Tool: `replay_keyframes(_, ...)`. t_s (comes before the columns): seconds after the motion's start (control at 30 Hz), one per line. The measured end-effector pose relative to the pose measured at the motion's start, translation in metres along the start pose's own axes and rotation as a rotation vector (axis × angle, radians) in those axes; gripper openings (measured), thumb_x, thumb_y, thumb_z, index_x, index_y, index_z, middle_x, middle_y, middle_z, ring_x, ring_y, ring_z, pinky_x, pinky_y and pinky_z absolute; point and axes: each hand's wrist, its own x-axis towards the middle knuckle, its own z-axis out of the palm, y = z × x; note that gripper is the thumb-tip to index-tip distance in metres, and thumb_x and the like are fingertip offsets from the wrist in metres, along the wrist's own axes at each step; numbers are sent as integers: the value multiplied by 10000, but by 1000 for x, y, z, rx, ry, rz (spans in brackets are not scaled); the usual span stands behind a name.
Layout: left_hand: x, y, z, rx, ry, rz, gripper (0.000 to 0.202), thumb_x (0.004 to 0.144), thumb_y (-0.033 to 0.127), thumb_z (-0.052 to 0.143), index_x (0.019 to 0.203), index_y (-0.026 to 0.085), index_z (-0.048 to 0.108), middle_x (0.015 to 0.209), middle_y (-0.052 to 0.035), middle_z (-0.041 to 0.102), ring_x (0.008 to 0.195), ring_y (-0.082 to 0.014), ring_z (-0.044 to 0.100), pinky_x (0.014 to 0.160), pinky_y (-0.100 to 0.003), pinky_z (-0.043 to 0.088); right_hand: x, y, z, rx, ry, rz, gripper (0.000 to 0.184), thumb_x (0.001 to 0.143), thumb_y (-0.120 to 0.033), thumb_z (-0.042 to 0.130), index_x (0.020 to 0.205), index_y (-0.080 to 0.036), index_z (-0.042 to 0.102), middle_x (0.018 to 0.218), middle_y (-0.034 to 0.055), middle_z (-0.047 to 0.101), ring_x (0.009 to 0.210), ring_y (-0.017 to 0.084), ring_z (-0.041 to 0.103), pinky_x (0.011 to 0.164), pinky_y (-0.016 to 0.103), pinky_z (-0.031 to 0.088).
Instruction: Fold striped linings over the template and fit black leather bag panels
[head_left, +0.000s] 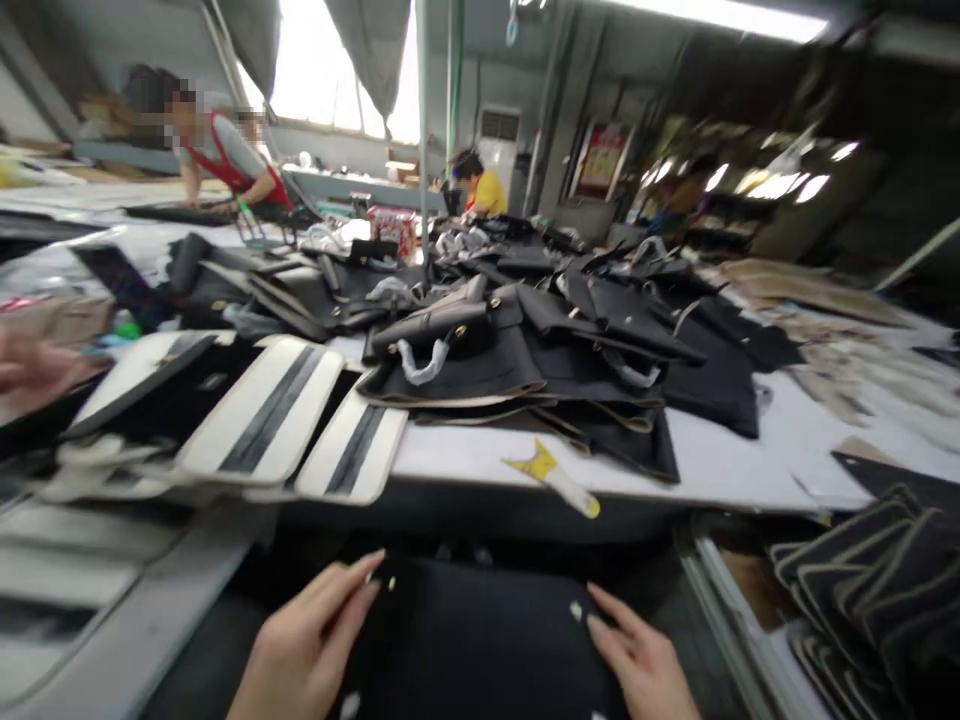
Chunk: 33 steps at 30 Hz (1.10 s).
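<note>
A flat black panel (480,635) lies low in front of me, below the table's edge. My left hand (307,645) rests on its left edge with the fingers stretched forward and close together. My right hand (641,660) lies on its right edge, fingers extended flat. Neither hand grips anything that I can see. Small pale spots show on the panel near both sets of fingertips.
The white table (720,460) carries piles of black bag pieces (570,350) and white panels with dark stripes (270,415). A yellow-tipped tool (555,477) lies at the front edge. Stacked black pieces (870,590) sit at right. Another person's hand (30,365) at left; people at work behind.
</note>
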Motion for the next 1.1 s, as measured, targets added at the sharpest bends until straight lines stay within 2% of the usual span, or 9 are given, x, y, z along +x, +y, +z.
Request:
replay_keyframes(0.07, -16, -3, -14, 7, -70, -172, 326, 890, 425, 548, 1127, 260, 699, 996, -19, 742, 890, -202, 703, 756, -284, 571, 2, 3, 0, 54, 41, 88, 884, 603, -579, 800, 1317, -107, 577, 819, 99, 753, 822, 274, 708, 729, 325, 586)
replay_keyframes(0.13, -20, -10, -15, 8, -115, -263, 326, 908, 384, 541, 1129, 201, 694, 1023, -46, 736, 912, -197, 690, 794, -283, 545, 4, 4, 0, 41, 84, 167, 916, 587, -568, 815, 1348, -132, 547, 839, 92, 759, 822, 246, 712, 700, 265, 579)
replay_keyframes(0.33, -18, -22, -5, 1, -127, -313, 292, 907, 312, 556, 1113, 160, 696, 995, -61, 729, 826, -175, 664, 783, -280, 507, 2, -3, 3, 4, 125, 242, 937, 502, -594, 835, 1307, -187, 582, 806, 78, 757, 849, 254, 716, 691, 233, 575)
replay_keyframes(0.47, -15, -18, -9, 59, -155, -292, 279, 897, 329, 576, 1088, 161, 692, 808, -33, 689, 722, -160, 625, 718, -271, 480, 6, 0, 0, -94, 107, 217, 947, 513, -641, 792, 1321, -204, 564, 787, 79, 753, 829, 286, 714, 679, 305, 589)
replay_keyframes(0.63, -21, -23, -17, 65, -183, -338, 298, 863, 440, 620, 999, 177, 645, 700, 10, 593, 641, -141, 565, 617, -246, 432, 4, 15, -9, -454, 194, 31, 696, 649, -679, 683, 1160, -207, 648, 677, 38, 709, 675, 223, 671, 541, 251, 524)
replay_keyframes(0.73, -40, -28, -26, -30, -240, -456, 343, 829, 523, 634, 890, 188, 598, 694, 16, 588, 615, -128, 539, 574, -227, 410, -15, 26, -12, -355, 187, -10, 552, 697, -642, 689, 1004, -188, 627, 580, -3, 619, 488, 141, 537, 416, 210, 410)
replay_keyframes(0.87, -66, -30, -36, -184, -388, -680, 463, 742, 631, 661, 800, 185, 552, 607, 43, 499, 509, -104, 437, 447, -201, 335, -46, 35, -10, -178, 127, 98, 468, 699, -613, 720, 808, -193, 545, 505, -45, 510, 413, 90, 425, 355, 179, 301)
replay_keyframes(0.97, -76, -27, -40, -264, -435, -784, 515, 670, 655, 707, 773, 181, 531, 557, 65, 441, 474, -92, 404, 422, -190, 317, -57, 39, -8, -97, 101, 140, 451, 721, -587, 728, 765, -195, 509, 474, -63, 475, 394, 74, 394, 356, 172, 295)
replay_keyframes(1.1, -80, -21, -37, -310, -386, -818, 493, 675, 616, 728, 727, 173, 520, 515, 73, 428, 452, -78, 386, 432, -183, 298, -61, 36, -8, -1, 88, 145, 447, 713, -554, 760, 759, -190, 504, 495, -65, 481, 404, 67, 409, 366, 170, 320)
